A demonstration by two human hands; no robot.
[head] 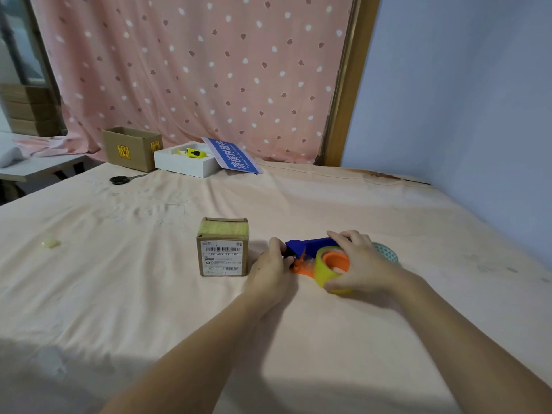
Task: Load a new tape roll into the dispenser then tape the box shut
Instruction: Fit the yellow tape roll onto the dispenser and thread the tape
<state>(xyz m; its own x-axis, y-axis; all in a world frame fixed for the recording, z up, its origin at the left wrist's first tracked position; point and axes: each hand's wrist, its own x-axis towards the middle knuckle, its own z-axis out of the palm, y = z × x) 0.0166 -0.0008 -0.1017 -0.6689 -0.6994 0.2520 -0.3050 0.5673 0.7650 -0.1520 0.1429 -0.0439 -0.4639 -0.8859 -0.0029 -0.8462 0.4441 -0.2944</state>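
Note:
A small cardboard box (222, 253) with a barcode label stands mid-table, its top covered by yellowish tape. To its right lies the tape dispenser (310, 245), blue handle and orange frame. A yellow tape roll (322, 271) sits on the dispenser's orange hub. My right hand (363, 264) wraps over the roll and the blue handle. My left hand (270, 271) pinches the dispenser's front end by the orange blade part; whether it holds the tape's end I cannot tell.
A teal patterned tape roll (388, 253) lies behind my right hand. Farther back sit an open brown carton (131, 148), a white tray (185, 163) holding a yellow item, a blue sign (231, 156) and black scissors (121, 179). A crumpled tape scrap (50, 242) lies left.

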